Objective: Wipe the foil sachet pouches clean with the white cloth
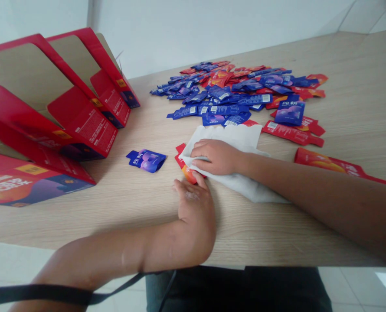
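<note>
A red-and-orange spouted pouch lies on the wooden table, partly covered by a white cloth or wipe. My left hand is at the pouch's near edge, with thumb and finger pressed to it; some fingertips are hidden. My right hand is closed on the cloth, its fingers bent over the pouch, and the cloth trails under my wrist. To the left lies a single blue pouch, apart from both hands. Another red pouch rests beyond my right forearm, which partly hides it.
A heap of blue and red pouches spreads across the back of the table. Several open red cartons stand in a row along the left side. A white wall rises behind the table, and a dark strap crosses below my left arm.
</note>
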Tool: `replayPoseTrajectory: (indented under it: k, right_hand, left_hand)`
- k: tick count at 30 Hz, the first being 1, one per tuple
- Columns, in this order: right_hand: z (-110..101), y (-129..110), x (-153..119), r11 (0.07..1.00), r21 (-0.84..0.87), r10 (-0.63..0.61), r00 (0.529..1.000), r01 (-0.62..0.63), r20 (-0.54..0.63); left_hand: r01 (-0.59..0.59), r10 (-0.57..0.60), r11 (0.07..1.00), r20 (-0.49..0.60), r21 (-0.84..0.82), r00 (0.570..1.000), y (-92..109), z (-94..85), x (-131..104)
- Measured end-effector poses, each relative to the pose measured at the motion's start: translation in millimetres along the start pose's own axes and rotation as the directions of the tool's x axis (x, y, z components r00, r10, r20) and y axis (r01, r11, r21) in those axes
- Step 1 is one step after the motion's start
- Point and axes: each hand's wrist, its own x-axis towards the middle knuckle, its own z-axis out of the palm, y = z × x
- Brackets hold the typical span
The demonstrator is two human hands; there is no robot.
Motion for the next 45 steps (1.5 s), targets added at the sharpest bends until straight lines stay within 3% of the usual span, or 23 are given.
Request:
replayPoseTrajectory:
  k: [10,25,34,45]
  right_hand:
    - [-0.1,0.0,-0.2,1.000,0.007,-0.003,1.000,0.003,-0.002]
    - [0.0,-0.1,0.0,1.000,0.001,0.002,1.000,-0.002,-0.003]
    - [0.2,0.2,-0.1,1.000,-0.001,0.003,1.000,-0.003,0.001]
    - [0.6,0.4,-0.4,1.000,0.016,0.002,1.000,-0.002,-0.008]
  left_hand:
    - [0.018,-0.019,1.000,-0.033,-0.021,0.999,-0.1,1.8,-0.8]
    - [0.020,-0.019,0.999,0.018,-0.046,1.000,0.8,1.1,0.6]
    - [0.048,-0.054,0.992,-0.043,-0.118,0.998,-0.9,-0.8,-1.0]
    - [0.038,-0.041,0.997,-0.056,-0.062,0.998,-0.6,1.4,-2.1]
